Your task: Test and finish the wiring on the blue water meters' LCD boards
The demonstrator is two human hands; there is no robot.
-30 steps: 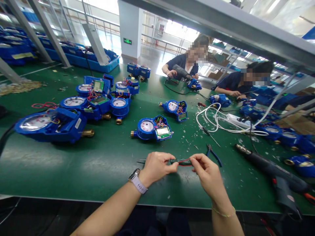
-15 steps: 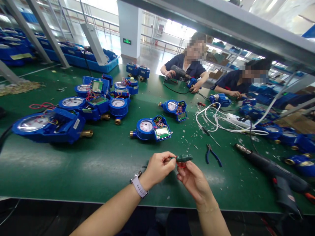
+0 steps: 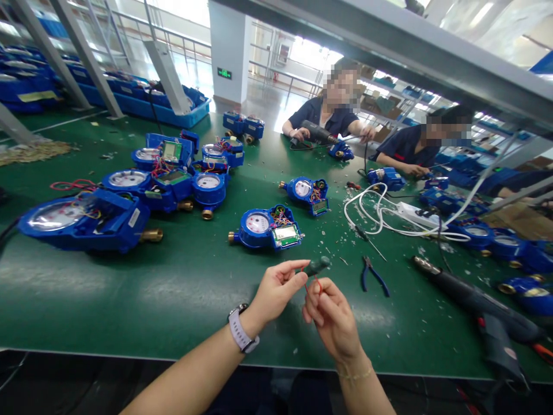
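My left hand point(image 3: 276, 290) pinches one end of a small dark green cylinder point(image 3: 319, 265) between thumb and fingers. A thin red wire point(image 3: 318, 284) loops below the cylinder, and my right hand point(image 3: 332, 316) has its fingers closed on it. Whether the cylinder is a wrapped battery or another part, I cannot tell. Just beyond my hands lies a blue water meter point(image 3: 254, 222) with its lid tipped open, showing a small display board point(image 3: 285, 234) and loose coloured wires. A second open blue meter point(image 3: 301, 187) sits behind it.
More blue meters point(image 3: 125, 180) cluster at the left. To the right lie cutting pliers point(image 3: 375, 276), a screwdriver point(image 3: 370, 239), a white power strip point(image 3: 417, 213) with looped cable, and a heat gun point(image 3: 479, 311). Two co-workers sit across the green table point(image 3: 181, 300).
My right hand has come off the green cylinder and dropped slightly, drawing the red wire below it. The cylinder now tilts upward. Across the table, a co-worker's hand has lifted off a meter.
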